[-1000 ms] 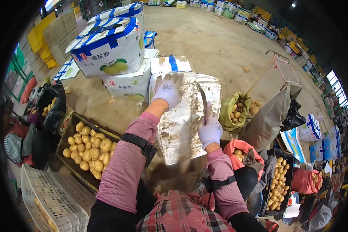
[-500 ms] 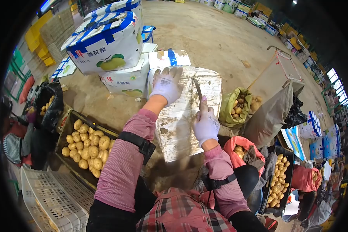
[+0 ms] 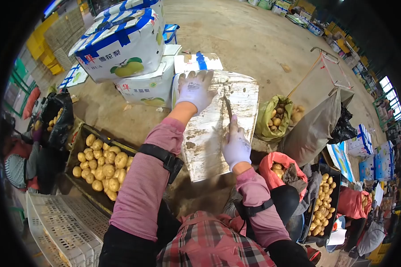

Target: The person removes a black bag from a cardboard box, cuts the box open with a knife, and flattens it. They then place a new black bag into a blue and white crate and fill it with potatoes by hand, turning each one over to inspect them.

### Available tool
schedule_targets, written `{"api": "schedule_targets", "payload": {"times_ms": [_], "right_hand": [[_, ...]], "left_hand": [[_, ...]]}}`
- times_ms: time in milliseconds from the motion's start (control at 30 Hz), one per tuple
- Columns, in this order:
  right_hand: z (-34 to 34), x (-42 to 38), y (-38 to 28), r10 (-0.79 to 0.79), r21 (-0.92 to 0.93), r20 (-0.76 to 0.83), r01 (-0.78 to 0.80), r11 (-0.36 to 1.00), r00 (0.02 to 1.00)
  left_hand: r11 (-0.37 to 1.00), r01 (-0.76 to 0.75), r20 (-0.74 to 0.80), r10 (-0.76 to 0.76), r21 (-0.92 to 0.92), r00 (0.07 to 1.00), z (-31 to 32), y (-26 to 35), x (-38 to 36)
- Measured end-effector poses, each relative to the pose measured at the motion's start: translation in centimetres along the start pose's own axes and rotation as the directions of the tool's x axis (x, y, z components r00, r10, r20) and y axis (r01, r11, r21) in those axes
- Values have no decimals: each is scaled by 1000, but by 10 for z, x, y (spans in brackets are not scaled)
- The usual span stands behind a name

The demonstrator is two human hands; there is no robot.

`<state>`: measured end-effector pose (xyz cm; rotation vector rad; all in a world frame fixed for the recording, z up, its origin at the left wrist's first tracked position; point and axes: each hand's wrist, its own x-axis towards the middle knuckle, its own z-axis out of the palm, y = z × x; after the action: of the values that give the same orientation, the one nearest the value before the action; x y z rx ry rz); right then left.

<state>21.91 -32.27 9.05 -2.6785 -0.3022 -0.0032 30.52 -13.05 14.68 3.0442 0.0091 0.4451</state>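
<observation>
My right hand [image 3: 237,149], in a white glove, is wrapped round the handle of a knife [image 3: 228,107]. Its dark blade points away from me and lies over a dirt-streaked white board or box [image 3: 209,153] in front of me. Fingers spread, my gloved left hand [image 3: 195,92] rests flat on the far left part of that same white surface. A taped white box [image 3: 197,62] sits just beyond it.
Potatoes fill a crate [image 3: 71,178] at left and another crate [image 3: 338,178] at right. A green sack [image 3: 265,129] and a red sack [image 3: 265,167] hold more. Stacked fruit boxes [image 3: 120,58] stand at far left. A co-worker [image 3: 20,169] sits at the left edge.
My left hand stays pressed on the white surface, a little farther right in view. The knife tip has shifted slightly down the surface. The whole view has tilted slightly.
</observation>
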Motion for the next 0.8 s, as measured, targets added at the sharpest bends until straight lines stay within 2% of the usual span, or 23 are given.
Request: {"api": "schedule_targets", "payload": {"times_ms": [100,167,200,300,333,367,433,500,533,667,733,800], "right_hand": [[18,-25,17,75,-44,72,-72,996,995],[36,-53,31,133,-203,314,-70,977,940],[55,-74,47,153,-154,344,-105,982,927],[72,-85,61,177,-65,390,-165,984,903],[69,-80,60,181,-60,411,-171,983,894],[67,-69,58,183,-50,410,-178,983,894],[71,-59,60,140,-30,394,-139,990,909],[74,-55,54,110,-27,395,-108,994,912],[85,-63,57,82,21,308,-93,995,948],[82,-84,67,128,59,371,-161,985,920],[101,-130,85,170,52,414,-209,976,894],[95,-145,96,223,6,454,-254,967,862]], "left_hand": [[998,1,-38,2,55,999,8,4,4],[994,23,-96,-13,105,995,19,2,14],[997,26,-148,-14,77,989,16,2,15],[984,-132,-195,153,116,969,33,-2,12],[924,-374,-229,382,81,895,63,-8,0],[773,-548,-149,612,319,776,71,-8,-23],[782,-609,-66,620,132,782,98,-19,-45],[839,-526,-68,538,139,840,101,-26,-29],[867,-480,-63,491,137,869,103,-29,-22],[903,-383,35,384,194,923,104,-19,1],[907,-358,109,342,219,933,100,-1,1],[888,-312,185,262,337,947,92,22,10]]}}
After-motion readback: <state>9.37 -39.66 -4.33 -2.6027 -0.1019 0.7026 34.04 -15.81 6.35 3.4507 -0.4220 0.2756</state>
